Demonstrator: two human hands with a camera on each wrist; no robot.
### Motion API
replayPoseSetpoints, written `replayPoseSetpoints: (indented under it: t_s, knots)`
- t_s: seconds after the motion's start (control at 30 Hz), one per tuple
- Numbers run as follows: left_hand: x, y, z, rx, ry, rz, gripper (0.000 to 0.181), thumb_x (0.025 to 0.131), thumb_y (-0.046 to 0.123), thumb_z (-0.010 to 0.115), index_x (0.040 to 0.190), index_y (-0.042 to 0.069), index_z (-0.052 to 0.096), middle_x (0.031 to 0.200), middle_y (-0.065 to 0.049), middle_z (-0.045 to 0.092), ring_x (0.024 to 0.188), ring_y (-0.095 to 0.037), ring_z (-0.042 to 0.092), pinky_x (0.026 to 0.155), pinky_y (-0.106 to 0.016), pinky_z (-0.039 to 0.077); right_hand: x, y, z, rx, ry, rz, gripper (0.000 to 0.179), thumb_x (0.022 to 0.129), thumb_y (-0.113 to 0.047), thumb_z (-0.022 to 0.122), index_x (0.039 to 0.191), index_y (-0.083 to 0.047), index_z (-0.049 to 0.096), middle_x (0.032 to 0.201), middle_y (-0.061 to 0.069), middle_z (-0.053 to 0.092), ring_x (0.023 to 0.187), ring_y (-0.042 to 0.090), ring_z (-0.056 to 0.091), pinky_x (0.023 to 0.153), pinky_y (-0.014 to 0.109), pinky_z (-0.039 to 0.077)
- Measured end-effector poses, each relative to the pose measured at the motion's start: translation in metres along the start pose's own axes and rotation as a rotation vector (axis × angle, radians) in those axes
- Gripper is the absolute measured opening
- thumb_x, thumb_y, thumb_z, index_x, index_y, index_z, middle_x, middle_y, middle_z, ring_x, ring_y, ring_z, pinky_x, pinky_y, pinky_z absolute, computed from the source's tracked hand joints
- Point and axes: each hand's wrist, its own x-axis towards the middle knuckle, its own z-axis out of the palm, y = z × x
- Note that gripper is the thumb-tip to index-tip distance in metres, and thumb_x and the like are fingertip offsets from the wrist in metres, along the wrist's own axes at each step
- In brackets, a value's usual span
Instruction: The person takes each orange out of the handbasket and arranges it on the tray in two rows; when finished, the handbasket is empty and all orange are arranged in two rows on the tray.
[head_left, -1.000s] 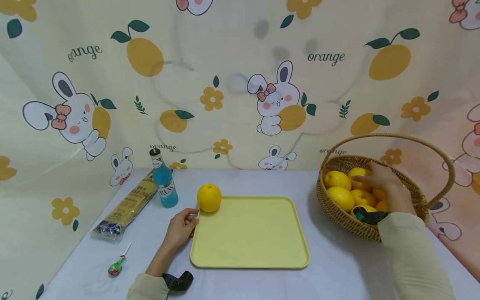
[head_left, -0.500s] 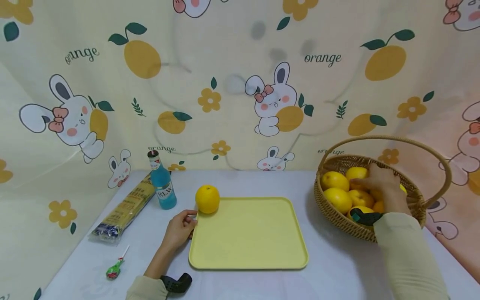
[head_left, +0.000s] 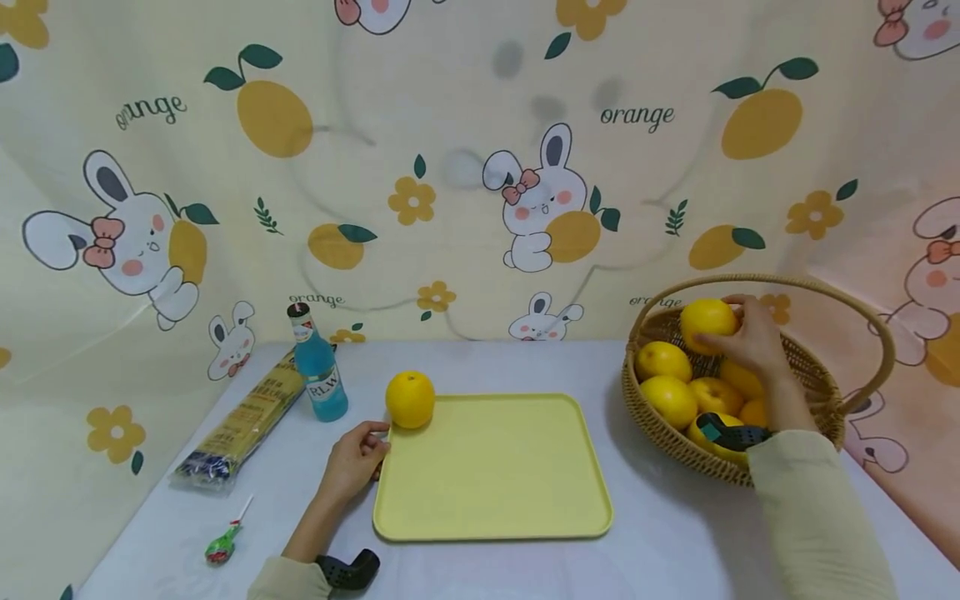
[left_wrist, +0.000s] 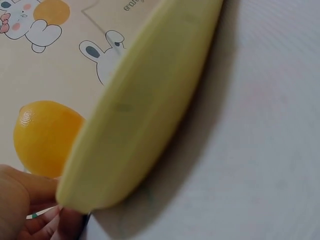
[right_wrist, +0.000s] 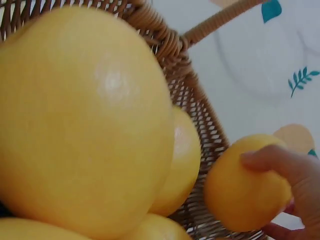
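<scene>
My right hand grips a yellow citrus fruit between thumb and fingers, raised over the back of the wicker basket. In the right wrist view the thumb lies across this fruit. Several more yellow fruits lie beneath it in the basket. At the left edge of the light yellow tray, my left hand pinches the rim. The left wrist view shows the thumb against the tray, fingers partly hidden below. An orange-yellow round fruit sits on the tray's back left corner.
Left of the tray stands a blue bottle, beside a long gold packet lying flat. A green-wrapped lollipop lies nearer the front. The basket's tall handle arches over its right side. A printed cloth hangs behind the table.
My right hand has lifted the yellow fruit up from among the others in the basket. The left hand stays at the tray's edge. The head view has shifted slightly.
</scene>
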Motion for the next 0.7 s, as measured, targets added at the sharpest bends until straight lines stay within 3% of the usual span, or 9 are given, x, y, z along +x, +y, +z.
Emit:
replayPoseSetpoints:
  t_s: [0.13,0.27,0.5,0.6,0.7]
  knots:
    - [-0.001,0.0,0.0,-0.003,0.003,-0.011,0.028,0.087,0.003,0.06,0.114,0.0,0.059,0.079,-0.008,0.053,0.055,-0.016,0.048,0.046,-0.023,0.047,0.0,-0.01,-0.002,0.085,0.046,0.038,0.077,0.08,-0.029,0.073,0.135,0.003,0.03,0.117,0.024,0.032,0.095,0.033,0.039,0.065,0.027,0.041]
    - [-0.001,0.001,0.0,-0.007,0.001,-0.032,0.028,0.087,0.004,0.06,0.115,0.001,0.058,0.08,-0.008,0.053,0.057,-0.016,0.049,0.047,-0.022,0.048,-0.002,-0.023,-0.009,0.16,0.002,0.03,0.074,0.083,-0.026,0.07,0.137,0.002,0.028,0.121,0.023,0.032,0.09,0.024,0.04,0.06,0.014,0.042]
    - [-0.001,0.002,0.0,-0.001,-0.003,-0.043,0.029,0.087,0.004,0.06,0.116,0.001,0.058,0.08,-0.008,0.052,0.058,-0.017,0.049,0.048,-0.023,0.048,-0.013,-0.042,-0.018,0.183,-0.124,0.036,0.072,0.087,-0.031,0.065,0.14,-0.003,0.025,0.136,0.027,0.028,0.096,0.023,0.044,0.064,0.012,0.045]
    - [-0.001,0.001,0.0,-0.001,0.0,-0.04,0.029,0.087,0.004,0.06,0.116,0.001,0.058,0.08,-0.008,0.052,0.057,-0.017,0.049,0.048,-0.023,0.048,-0.019,-0.047,-0.02,0.166,-0.184,0.02,0.073,0.087,-0.033,0.064,0.139,-0.003,0.022,0.137,0.029,0.029,0.1,0.027,0.043,0.065,0.012,0.045]
    - [0.0,0.0,0.001,0.0,0.001,-0.033,0.029,0.087,0.004,0.06,0.116,0.001,0.058,0.079,-0.008,0.052,0.057,-0.017,0.049,0.048,-0.023,0.048,-0.026,-0.052,-0.02,0.165,-0.219,-0.014,0.069,0.088,-0.03,0.064,0.137,-0.002,0.024,0.133,0.026,0.035,0.096,0.021,0.046,0.066,0.014,0.045]
